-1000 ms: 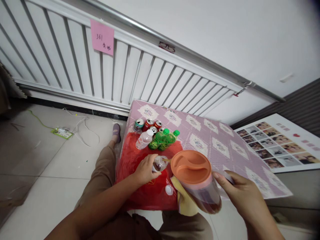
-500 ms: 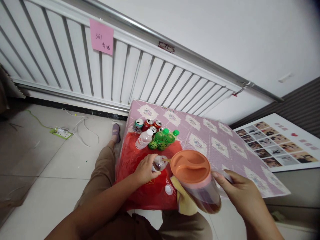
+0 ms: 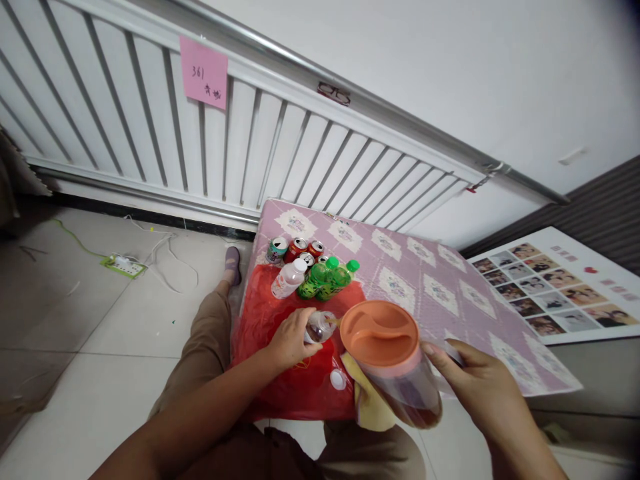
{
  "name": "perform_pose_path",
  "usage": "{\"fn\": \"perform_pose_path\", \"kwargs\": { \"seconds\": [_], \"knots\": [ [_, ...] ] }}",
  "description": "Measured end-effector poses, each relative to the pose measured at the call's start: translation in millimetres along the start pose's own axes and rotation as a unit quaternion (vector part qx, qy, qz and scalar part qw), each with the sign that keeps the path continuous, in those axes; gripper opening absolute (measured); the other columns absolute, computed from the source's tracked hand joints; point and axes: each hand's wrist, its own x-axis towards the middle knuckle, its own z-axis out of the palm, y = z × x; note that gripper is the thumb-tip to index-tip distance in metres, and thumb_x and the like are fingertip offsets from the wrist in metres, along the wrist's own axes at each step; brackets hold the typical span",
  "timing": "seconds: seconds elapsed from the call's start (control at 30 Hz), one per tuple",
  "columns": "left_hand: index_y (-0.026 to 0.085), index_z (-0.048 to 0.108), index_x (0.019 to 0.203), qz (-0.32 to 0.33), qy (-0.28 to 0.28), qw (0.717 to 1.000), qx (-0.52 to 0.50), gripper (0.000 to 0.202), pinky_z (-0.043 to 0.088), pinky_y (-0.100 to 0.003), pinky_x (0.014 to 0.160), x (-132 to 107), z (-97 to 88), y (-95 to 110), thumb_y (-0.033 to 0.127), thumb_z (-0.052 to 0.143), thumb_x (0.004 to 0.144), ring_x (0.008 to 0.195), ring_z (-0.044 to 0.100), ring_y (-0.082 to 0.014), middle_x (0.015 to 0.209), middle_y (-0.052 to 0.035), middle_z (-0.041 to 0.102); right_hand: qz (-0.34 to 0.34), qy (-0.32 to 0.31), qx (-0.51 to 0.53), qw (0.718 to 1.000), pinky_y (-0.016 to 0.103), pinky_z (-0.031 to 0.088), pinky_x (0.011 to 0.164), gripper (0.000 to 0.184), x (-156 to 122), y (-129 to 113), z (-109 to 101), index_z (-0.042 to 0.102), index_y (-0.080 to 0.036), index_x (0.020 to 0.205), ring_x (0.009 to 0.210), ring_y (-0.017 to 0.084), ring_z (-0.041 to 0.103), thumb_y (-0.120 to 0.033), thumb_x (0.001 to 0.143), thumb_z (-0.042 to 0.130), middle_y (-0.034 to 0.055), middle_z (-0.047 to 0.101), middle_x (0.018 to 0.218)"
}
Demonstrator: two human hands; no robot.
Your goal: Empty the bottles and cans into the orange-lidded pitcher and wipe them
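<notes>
My left hand (image 3: 291, 339) is wrapped round a clear plastic bottle (image 3: 323, 327) that has dark liquid inside and no cap on. By its handle, my right hand (image 3: 475, 377) holds a clear pitcher (image 3: 407, 393) with an orange lid (image 3: 380, 333). The pitcher tilts left, its spout close to the bottle's mouth, and a thin brownish stream runs between them. Brown liquid shows low in the pitcher. A white bottle cap (image 3: 338, 379) lies on the red plastic cover (image 3: 260, 373), near a yellow cloth (image 3: 373, 403) under the pitcher.
Beyond my left hand stand a white-capped bottle (image 3: 289, 280), green-capped bottles (image 3: 320, 277) and several drink cans (image 3: 295, 250). A mattress (image 3: 425, 287) with a patterned cover reaches the radiator (image 3: 280, 133). A photo board (image 3: 560, 283) leans at right. A power strip (image 3: 123, 267) with cables lies on the floor.
Almost nothing differs. The pitcher has shifted very slightly left, while the stream keeps running toward the bottle's mouth. My left hand and the bottle stay in place.
</notes>
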Motion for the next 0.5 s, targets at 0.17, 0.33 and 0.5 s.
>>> {"fn": "perform_pose_path", "kwargs": {
  "seconds": [0.17,0.33,0.5],
  "knots": [
    [0.02,0.04,0.137,0.001,0.003,1.0,-0.005,0.077,0.046,-0.049,0.107,0,0.6,0,0.022,0.079,0.07,0.124,0.055,-0.0316,0.132,-0.0135,0.056,0.016,-0.013,-0.007,1.0,0.025,0.034,0.046,0.048,2,10,2,0.058,-0.021,0.055,0.051,0.012,0.042,-0.064,0.072,0.067,-0.0028,0.047,0.053],
    [0.021,0.039,0.137,0.001,-0.004,1.0,0.006,0.077,0.046,-0.047,0.107,0,0.5,0,0.022,0.078,0.07,0.123,0.055,-0.0306,0.132,-0.0125,0.056,0.009,-0.026,-0.005,1.0,0.025,0.037,0.046,0.047,6,15,2,0.06,-0.021,0.056,0.052,0.014,0.046,-0.065,0.072,0.066,-0.0011,0.054,0.055],
    [0.022,0.039,0.137,0.005,0.0,1.0,0.012,0.078,0.047,-0.047,0.106,0,1.7,0,0.022,0.078,0.07,0.123,0.056,-0.0304,0.132,-0.0118,0.056,0.007,-0.036,-0.01,0.999,0.025,0.036,0.044,0.049,6,7,1,0.058,-0.021,0.053,0.05,0.013,0.044,-0.066,0.071,0.065,-0.0016,0.049,0.051]
  ]
}}
